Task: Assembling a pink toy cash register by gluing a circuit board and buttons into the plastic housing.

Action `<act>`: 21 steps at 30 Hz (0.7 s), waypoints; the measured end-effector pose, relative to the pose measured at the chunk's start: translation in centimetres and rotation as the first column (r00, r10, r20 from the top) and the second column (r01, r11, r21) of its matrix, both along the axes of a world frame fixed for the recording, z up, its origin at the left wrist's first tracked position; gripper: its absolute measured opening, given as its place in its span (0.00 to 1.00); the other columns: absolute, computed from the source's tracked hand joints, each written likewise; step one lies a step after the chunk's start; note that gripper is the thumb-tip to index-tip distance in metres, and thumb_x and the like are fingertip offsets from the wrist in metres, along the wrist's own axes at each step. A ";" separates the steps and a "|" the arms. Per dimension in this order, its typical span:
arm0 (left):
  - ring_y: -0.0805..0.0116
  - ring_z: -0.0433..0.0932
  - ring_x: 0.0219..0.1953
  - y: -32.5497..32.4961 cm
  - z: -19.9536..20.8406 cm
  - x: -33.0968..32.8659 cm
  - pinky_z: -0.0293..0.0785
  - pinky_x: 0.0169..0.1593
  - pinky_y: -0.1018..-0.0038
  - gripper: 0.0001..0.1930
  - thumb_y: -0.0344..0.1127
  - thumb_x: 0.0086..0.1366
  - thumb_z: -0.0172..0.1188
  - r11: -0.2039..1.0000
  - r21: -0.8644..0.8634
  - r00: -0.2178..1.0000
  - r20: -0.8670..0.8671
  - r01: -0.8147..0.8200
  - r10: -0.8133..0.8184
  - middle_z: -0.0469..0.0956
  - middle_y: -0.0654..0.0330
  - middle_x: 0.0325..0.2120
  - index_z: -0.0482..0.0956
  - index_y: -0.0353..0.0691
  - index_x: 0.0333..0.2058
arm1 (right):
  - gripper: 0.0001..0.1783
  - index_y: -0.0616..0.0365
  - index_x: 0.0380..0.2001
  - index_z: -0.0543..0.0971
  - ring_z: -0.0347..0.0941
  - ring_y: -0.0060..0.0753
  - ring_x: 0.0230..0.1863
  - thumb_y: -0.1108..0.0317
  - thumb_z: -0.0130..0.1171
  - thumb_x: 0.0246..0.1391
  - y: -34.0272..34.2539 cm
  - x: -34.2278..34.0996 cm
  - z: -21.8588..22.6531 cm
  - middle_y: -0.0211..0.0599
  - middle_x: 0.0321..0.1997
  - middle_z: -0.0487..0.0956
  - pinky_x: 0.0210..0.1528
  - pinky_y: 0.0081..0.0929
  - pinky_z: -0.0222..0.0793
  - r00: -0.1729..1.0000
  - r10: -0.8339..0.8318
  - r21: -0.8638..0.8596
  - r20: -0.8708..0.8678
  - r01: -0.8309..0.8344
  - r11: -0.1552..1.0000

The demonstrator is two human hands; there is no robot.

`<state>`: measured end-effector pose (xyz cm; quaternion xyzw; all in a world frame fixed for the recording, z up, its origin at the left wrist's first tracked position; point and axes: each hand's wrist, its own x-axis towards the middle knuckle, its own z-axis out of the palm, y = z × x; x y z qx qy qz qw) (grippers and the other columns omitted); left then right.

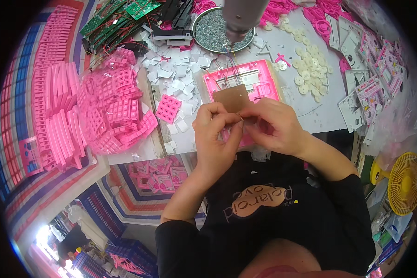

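My left hand (216,139) and my right hand (275,127) meet at the lower edge of a brown circuit board (230,98). On each hand the thumb and fingers are pinched together, and the tips almost touch. What lies between them is too small to make out; it may be a thin wire. Several thin wires (228,69) run up from behind the board. Beneath it lies an open pink plastic housing (268,76) with a pale inner part. My hands cover the housing's near side.
A grey power tool (243,16) hangs over a round dish of screws (204,21). White paper pieces (164,62) and a pink button pad (168,109) lie left, beside bagged pink parts (111,106). White plastic wheels (306,65) spread right. Green circuit boards (106,30) are piled far left.
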<state>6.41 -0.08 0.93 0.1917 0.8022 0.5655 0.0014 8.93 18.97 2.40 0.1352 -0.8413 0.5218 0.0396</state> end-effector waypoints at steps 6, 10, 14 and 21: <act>0.63 0.73 0.32 0.0 0.3 0.0 0.68 0.34 0.69 0.07 0.24 0.55 0.68 0.993 -0.114 0.989 -0.141 0.035 -0.051 0.72 0.57 0.32 0.82 0.37 0.33 | 0.11 0.59 0.37 0.81 0.77 0.39 0.26 0.75 0.68 0.48 0.1 0.4 -1.4 0.37 0.27 0.79 0.27 0.32 0.71 0.979 -0.041 0.052 -0.200 0.053 0.997; 0.70 0.75 0.24 -0.4 1.5 0.1 0.70 0.29 0.74 0.05 0.25 0.59 0.65 0.992 -0.079 0.974 0.214 0.098 -0.079 0.77 0.57 0.27 0.81 0.35 0.35 | 0.12 0.60 0.37 0.81 0.79 0.39 0.28 0.76 0.69 0.47 -0.1 0.7 -1.4 0.39 0.30 0.81 0.29 0.33 0.73 0.965 -0.042 0.056 -0.261 0.059 0.997; 0.74 0.78 0.21 -1.8 1.3 -1.4 0.72 0.26 0.81 0.06 0.26 0.67 0.59 0.981 0.142 0.672 0.714 0.136 -0.196 0.81 0.58 0.27 0.78 0.32 0.42 | 0.13 0.61 0.38 0.80 0.80 0.40 0.32 0.76 0.70 0.47 -0.4 1.1 -1.8 0.40 0.37 0.84 0.34 0.32 0.77 0.914 0.061 0.135 -0.400 -0.007 0.991; 0.75 0.81 0.29 -2.6 1.5 -3.2 0.76 0.33 0.80 0.09 0.26 0.69 0.59 0.944 0.263 0.629 0.704 0.198 -0.328 0.82 0.58 0.30 0.76 0.32 0.46 | 0.14 0.63 0.38 0.80 0.79 0.43 0.41 0.73 0.69 0.46 -0.4 0.7 -1.4 0.45 0.50 0.82 0.38 0.31 0.78 0.903 0.139 0.237 -0.405 -0.043 0.971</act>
